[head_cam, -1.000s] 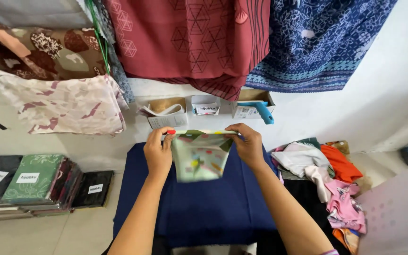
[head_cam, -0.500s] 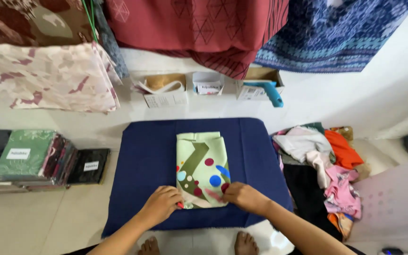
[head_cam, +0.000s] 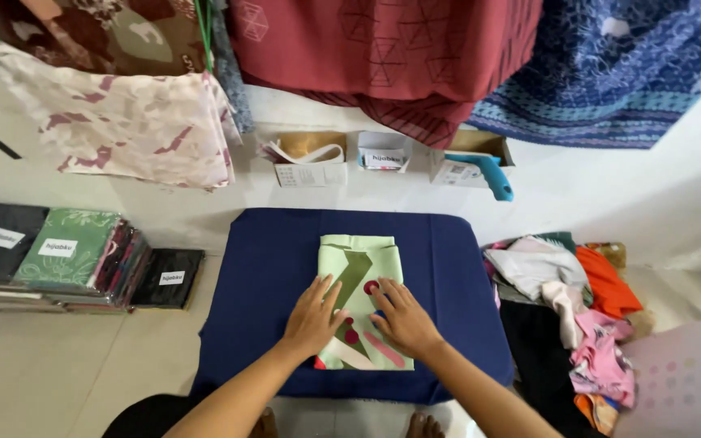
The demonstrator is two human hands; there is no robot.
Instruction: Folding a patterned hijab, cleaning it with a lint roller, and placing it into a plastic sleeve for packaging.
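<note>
Head view: at lower centre of the frame, the left hand (head_cam: 312,316) and right hand (head_cam: 403,319) lie flat, fingers spread, pressing a folded light-green patterned cloth (head_cam: 359,268) on the navy mat (head_cam: 273,268); a pile of clothes (head_cam: 569,300) sits at right

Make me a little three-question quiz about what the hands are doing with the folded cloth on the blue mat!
1. True or false: both hands lie flat on the folded green cloth.
2. What lies under the cloth? A) navy mat B) pink box C) bare floor
3. Fill in: the loose pile of clothes is on the person's ___ side.

Key
1. True: the left hand and the right hand press on the cloth's near half.
2. A, the navy mat.
3. Right: the pile of clothes sits beside the mat's right edge.
</note>
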